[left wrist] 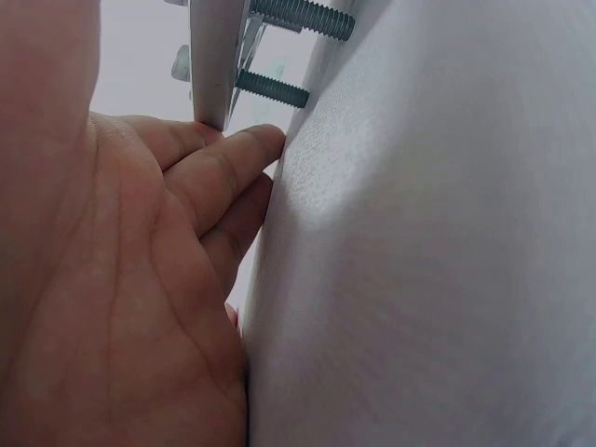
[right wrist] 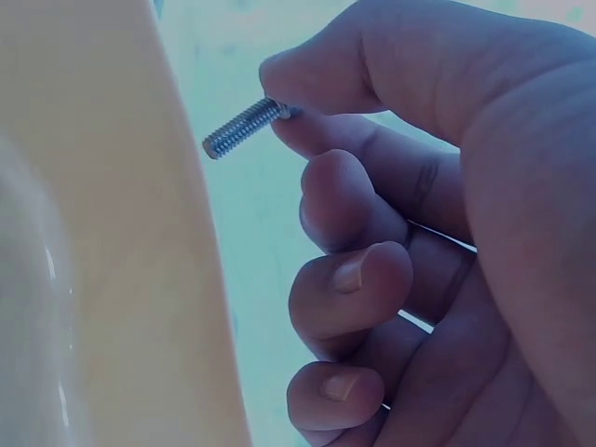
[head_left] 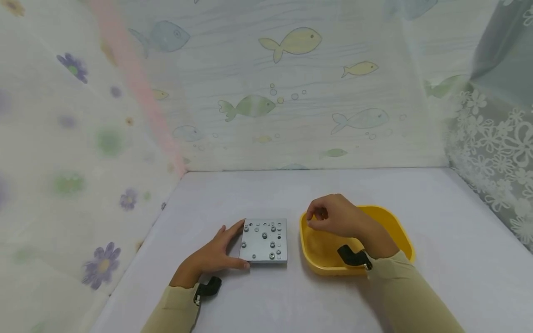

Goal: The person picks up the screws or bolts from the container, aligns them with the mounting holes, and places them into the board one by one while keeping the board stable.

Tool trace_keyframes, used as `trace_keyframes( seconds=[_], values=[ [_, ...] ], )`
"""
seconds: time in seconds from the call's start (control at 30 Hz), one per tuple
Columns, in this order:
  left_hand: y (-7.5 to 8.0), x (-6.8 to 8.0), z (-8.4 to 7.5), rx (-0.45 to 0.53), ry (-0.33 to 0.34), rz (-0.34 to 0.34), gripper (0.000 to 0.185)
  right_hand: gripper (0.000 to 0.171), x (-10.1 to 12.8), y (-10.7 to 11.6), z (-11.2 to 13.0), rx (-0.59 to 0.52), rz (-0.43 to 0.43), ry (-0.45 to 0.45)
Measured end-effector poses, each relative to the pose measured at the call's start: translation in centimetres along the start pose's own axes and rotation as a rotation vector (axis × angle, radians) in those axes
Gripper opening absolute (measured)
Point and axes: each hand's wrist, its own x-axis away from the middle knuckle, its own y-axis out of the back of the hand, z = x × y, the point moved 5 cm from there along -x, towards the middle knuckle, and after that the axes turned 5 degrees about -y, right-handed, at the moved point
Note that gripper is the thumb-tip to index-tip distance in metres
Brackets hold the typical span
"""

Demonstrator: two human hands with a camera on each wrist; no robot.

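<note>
At the far left hangs a thin, gauzy curtain [head_left: 62, 152] printed with purple and green flowers, and behind the scene a matching one carries pale fish. The worktop [head_left: 258, 300] is covered in a smooth, matte white sheet, faintly grained in the left wrist view.

The left hand [head_left: 212, 256] lies flat on it, fingers [left wrist: 233, 154] straight and close together, with the thumb along the near edge of a square metal plate [head_left: 264, 241] and the fingertips pressed to its left edge. The plate is dull grey, flat and thin, drilled with round holes; several hold dark bolts [head_left: 264, 236] whose heads show from above. From the left wrist their ridged threaded shanks [left wrist: 270, 90] stick out below the plate, which stands raised off the worktop.

Just right of the plate, apart from it, sits a glossy yellow plastic tray [head_left: 395, 226], shallow with rounded corners. The right hand [head_left: 333, 217] hovers over its left part. Thumb and forefinger pinch the head end of a small silvery screw [right wrist: 244, 127], its threaded shaft pointing free; the other fingers are curled into the palm. Each wrist wears a black camera mount [head_left: 351, 256] over a tan sleeve.
</note>
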Motion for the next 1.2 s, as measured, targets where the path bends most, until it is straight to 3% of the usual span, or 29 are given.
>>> trace_keyframes(
  seconds=[0.6,1.03,1.2],
  values=[
    [0.0,0.0,-0.2,0.014,-0.002,0.008,0.124,0.009,0.0,-1.3,2.6,-0.060,-0.083,0.059],
    [-0.1,0.1,0.0,0.007,0.006,0.010,0.120,0.006,-0.5,-3.9,3.8,-0.129,-0.097,-0.047],
    [-0.1,0.1,-0.1,0.004,0.010,0.015,0.119,0.004,-0.7,-4.7,4.1,-0.136,-0.115,-0.127]
  ],
)
